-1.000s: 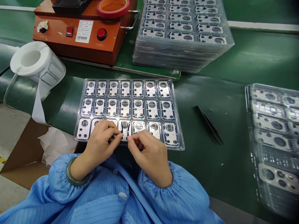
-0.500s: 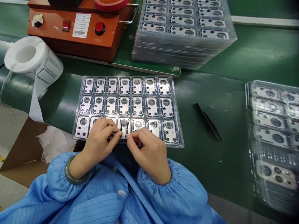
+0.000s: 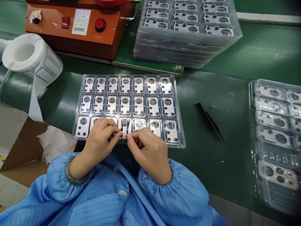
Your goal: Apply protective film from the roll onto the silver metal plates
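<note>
L hand (image 3: pixel 100 142), R hand (image 3: pixel 149 153) nudged up at tray (image 3: pixel 131 75) (pinching dark strip (image 3: pixel 125 128))

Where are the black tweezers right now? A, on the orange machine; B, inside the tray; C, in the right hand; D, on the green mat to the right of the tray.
D: the black tweezers lie on the green mat, right of the clear tray, while the left hand and right hand work at the tray's bottom row.
</note>
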A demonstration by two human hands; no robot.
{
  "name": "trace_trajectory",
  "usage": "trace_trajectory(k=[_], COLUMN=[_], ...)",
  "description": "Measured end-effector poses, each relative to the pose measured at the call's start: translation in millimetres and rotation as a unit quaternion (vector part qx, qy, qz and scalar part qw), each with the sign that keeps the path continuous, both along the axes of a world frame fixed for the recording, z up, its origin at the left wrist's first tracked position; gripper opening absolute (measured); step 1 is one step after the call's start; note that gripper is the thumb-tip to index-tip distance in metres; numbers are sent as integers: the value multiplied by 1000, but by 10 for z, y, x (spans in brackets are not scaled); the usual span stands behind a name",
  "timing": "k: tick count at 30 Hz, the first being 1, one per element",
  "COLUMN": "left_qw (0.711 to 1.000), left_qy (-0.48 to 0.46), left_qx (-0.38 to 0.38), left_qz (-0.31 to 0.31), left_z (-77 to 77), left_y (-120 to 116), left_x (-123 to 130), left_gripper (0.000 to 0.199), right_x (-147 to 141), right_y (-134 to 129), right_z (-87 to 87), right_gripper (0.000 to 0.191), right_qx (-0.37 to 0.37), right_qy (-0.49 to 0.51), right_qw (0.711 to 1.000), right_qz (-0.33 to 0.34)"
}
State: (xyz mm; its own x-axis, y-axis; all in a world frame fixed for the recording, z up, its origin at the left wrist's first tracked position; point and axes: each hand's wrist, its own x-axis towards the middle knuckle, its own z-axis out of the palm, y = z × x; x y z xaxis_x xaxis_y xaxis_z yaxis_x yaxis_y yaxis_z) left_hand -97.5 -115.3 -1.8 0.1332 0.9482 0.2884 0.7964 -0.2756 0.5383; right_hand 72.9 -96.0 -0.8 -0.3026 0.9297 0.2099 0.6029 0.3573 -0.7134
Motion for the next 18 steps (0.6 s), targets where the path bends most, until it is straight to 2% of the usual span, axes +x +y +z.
trace_trajectory(k=[6,13,18], left_qw=[1000,1000,1000], left_qy=[5,11,14], left_qx=[-5,-10,-16], left_qz=[-7,-11,-15], left_z=[11,26,30], left_y=[3,13,14], left_x=[-10,-10,-10], left_gripper=[3,4,5], right_x=[19,102,128], right_y=[8,67,91], right_z=[19,54,27], right_gripper=[20,21,21], right_qx=[-13,-44,-35], right_qy=[-14,-24,-36], right_qw=[1000,997,995], right_qz=[13,67,82])
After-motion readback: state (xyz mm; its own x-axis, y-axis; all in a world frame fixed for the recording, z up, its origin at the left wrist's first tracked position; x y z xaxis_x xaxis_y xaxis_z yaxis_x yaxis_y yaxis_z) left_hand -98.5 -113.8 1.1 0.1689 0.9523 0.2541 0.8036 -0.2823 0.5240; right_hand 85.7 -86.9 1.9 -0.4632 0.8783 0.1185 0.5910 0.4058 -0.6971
